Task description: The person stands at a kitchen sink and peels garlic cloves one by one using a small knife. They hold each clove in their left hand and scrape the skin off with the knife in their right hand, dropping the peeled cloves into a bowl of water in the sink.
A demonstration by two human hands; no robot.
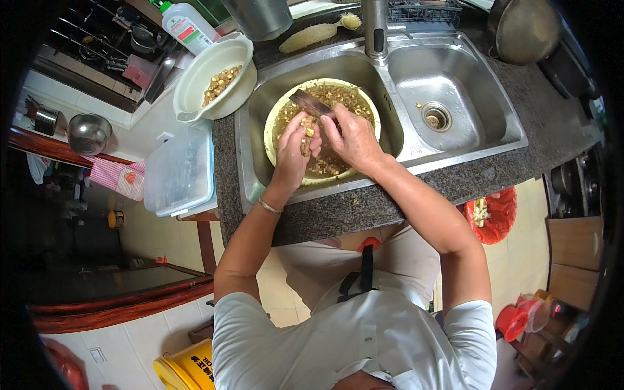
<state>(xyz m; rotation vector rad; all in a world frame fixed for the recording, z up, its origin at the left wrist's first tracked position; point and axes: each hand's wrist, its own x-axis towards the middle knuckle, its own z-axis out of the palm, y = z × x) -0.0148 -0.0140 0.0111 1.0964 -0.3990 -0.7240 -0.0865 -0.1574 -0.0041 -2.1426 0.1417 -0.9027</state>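
Observation:
My left hand (297,141) holds a knobbly brown root (307,129) with pale yellow cut spots. In my right hand (358,139) is a knife (312,103), its dark, wide blade pointing up and left above the root. Both hands are over a pale yellow basin (269,129) standing in the left bowl of a steel double sink (312,195). Murky brown water in the basin carries many brown and yellow scraps. Up and left, on the counter, a whitish plastic basin (187,95) contains several brown root pieces with pale cut faces.
A faucet (375,29) rises between the sink bowls. Scraps sit in the right bowl's drain (436,117). A scrub brush (319,35) and a detergent bottle (187,27) are behind. Below the counter's right side is a red-lined bin (502,214). A lidded plastic box (178,170) stands left.

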